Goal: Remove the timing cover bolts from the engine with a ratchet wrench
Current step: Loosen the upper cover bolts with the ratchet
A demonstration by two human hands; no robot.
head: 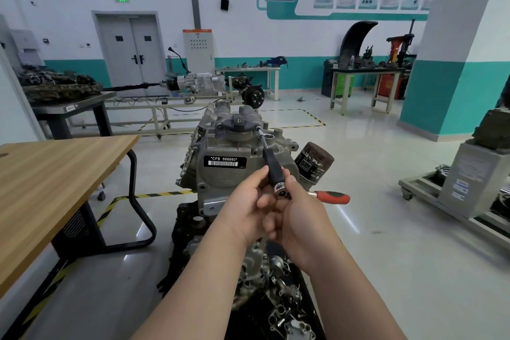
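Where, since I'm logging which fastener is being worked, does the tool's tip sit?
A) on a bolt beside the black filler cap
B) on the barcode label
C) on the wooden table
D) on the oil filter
A: the black-handled extension on the ratchet wrench reaches up to a bolt right beside the black filler cap, clear of the oil filter and the barcode label.

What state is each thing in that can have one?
left hand: fingers curled round the black driver.
right hand: holds the ratchet wrench, head hidden.
black driver: tip seated beside the oil cap.
oil cap: closed, on the engine.
oil filter: mounted on the engine.
double door: shut.
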